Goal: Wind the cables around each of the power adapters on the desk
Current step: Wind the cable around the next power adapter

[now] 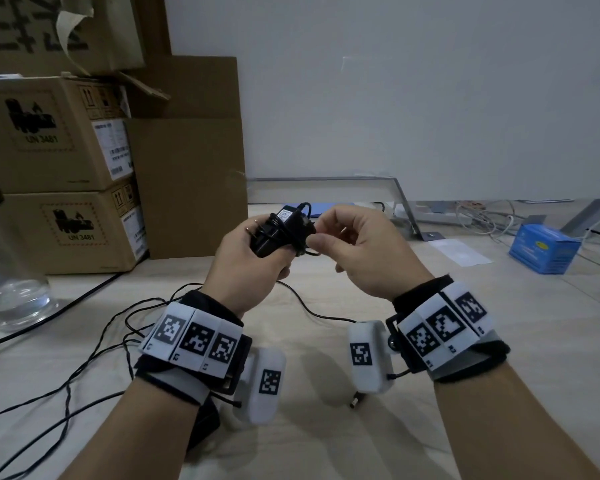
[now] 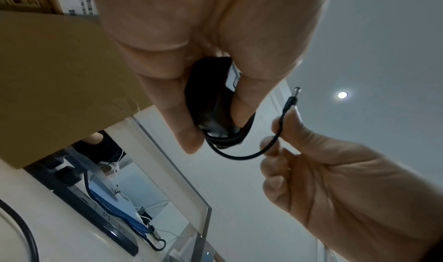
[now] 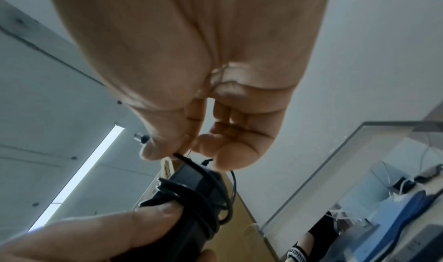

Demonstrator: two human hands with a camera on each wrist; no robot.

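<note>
Above the desk [image 1: 326, 427], black cable-wrapped adapter [image 1: 274, 233] in left hand's [image 1: 246, 265] curled fingers, cable end [image 2: 251, 155] pinched by right hand [image 1: 364, 251].

Adapter [image 1: 278, 233] label print too small to read; second adapter [image 1: 207, 422] mostly hidden under left wrist.

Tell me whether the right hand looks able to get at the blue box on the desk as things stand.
Probably not straight away: the right hand is pinching the cable end of the adapter held by the left hand. The blue box sits unobstructed to its right.
</note>
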